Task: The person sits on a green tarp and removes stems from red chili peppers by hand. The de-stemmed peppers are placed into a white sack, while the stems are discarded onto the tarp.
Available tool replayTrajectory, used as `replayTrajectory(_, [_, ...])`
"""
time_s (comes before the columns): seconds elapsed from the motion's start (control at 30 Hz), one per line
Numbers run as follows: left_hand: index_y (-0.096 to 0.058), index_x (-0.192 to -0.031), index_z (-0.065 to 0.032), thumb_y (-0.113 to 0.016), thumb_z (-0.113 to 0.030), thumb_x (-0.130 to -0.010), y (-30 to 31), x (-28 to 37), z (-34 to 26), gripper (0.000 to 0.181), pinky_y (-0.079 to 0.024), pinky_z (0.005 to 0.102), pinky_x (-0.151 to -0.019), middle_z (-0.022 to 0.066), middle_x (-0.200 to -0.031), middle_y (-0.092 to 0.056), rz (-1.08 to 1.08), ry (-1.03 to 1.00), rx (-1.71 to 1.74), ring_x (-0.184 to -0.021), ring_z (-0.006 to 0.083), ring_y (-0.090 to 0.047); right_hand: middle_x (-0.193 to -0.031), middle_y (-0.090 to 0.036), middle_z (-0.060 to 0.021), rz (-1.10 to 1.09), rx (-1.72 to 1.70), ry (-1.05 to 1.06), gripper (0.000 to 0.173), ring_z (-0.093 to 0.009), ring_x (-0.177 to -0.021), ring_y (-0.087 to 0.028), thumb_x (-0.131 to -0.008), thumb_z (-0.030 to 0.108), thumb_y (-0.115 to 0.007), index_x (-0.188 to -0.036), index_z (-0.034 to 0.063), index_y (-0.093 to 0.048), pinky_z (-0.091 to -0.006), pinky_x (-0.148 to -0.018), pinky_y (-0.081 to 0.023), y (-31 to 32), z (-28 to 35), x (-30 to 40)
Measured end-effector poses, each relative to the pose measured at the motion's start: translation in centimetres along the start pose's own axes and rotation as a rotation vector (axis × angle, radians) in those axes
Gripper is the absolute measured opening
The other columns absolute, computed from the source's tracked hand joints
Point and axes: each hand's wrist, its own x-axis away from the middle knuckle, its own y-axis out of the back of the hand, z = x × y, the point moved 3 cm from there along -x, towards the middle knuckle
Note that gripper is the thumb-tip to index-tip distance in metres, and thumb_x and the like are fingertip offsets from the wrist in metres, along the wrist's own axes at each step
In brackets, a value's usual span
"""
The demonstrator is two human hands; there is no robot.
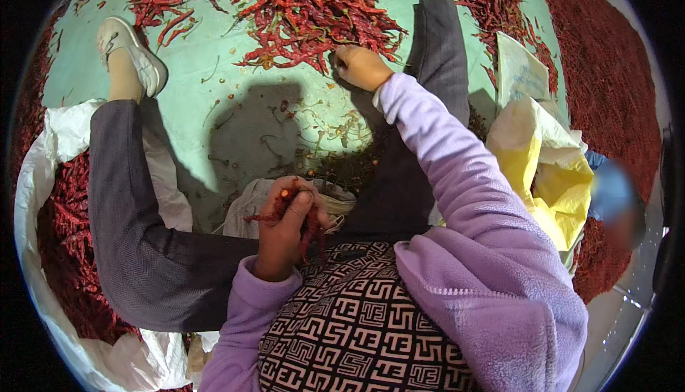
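Note:
A bunch of dried red chillies (312, 234) is held in my left hand (283, 239), close to my waist. Their wrinkled ends stick out on both sides of the fingers. My right hand (365, 69) is stretched forward at the near edge of a loose pile of red chillies (316, 17), some with green stems. Its fingers are curled beside the pile, and whether anything is between them is hidden. The pile lies on a pale green sheet (184, 71) between my feet. Loose stems and seeds (334, 124) are scattered on the sheet nearer to me.
A white sack (32, 199) of red chillies (72, 221) stands at my left leg. On the right are a yellow and white sack (562, 194) and a wide spread of red chillies (604, 71). A blurred person (613, 194) is at the right edge. Cloth (249, 207) lies between my legs.

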Motion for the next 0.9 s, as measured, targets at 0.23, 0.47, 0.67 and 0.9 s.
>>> replayTrajectory(0.23, [-0.048,-0.097,-0.002,-0.044,-0.01,-0.09,0.5,-0.3,-0.8,0.012,-0.038,0.0189,-0.044,0.0072,-0.076,-0.057,-0.149,-0.245,-0.517,-0.052,0.0071,-0.048,-0.074,-0.056,0.0029,0.086,-1.262,-0.201,0.012,-0.004,-0.067,-0.052,-0.081,0.009,-0.061,-0.088,0.0033,-0.054,-0.0194,-0.061,-0.043,5.0,13.0,11.6])
replayTrajectory(0.47, [-0.048,-0.097,-0.005,-0.046,-0.007,-0.088,0.2,0.4,1.4,0.009,-0.039,0.0194,-0.045,0.0025,-0.071,-0.053,0.014,-0.167,-0.683,-0.055,0.0066,-0.049,-0.065,-0.055,0.0017,-0.081,-1.127,-0.187,0.013,-0.003,-0.06,-0.048,-0.077,0.007,-0.064,-0.083,0.0016,-0.055,-0.0204,-0.052,-0.041,5.2,18.2,15.7])
replayTrajectory(0.67, [-0.05,-0.093,-0.0049,-0.055,-0.008,-0.083,-0.5,1.3,1.4,0.012,-0.04,0.0204,-0.049,0.0016,-0.073,-0.054,0.139,0.044,-0.381,-0.058,0.0072,-0.049,-0.074,-0.058,-0.0115,0.118,-0.632,0.191,0.021,-0.024,-0.066,-0.059,-0.086,0.02,-0.053,-0.09,-0.0005,-0.054,-0.0304,-0.059,-0.046,8.0,17.8,16.6])
replayTrajectory(0.9, [-0.051,-0.089,-0.0037,-0.054,-0.006,-0.08,-1.1,2.0,2.0,0.009,-0.038,0.0208,-0.049,0.002,-0.07,-0.052,0.216,0.179,-0.218,-0.055,0.0082,-0.047,-0.072,-0.053,-0.0183,0.219,-0.279,0.36,0.019,-0.037,-0.066,-0.054,-0.082,0.018,-0.049,-0.086,-0.0009,-0.052,-0.041,-0.058,-0.044,10.0,18.8,17.5])
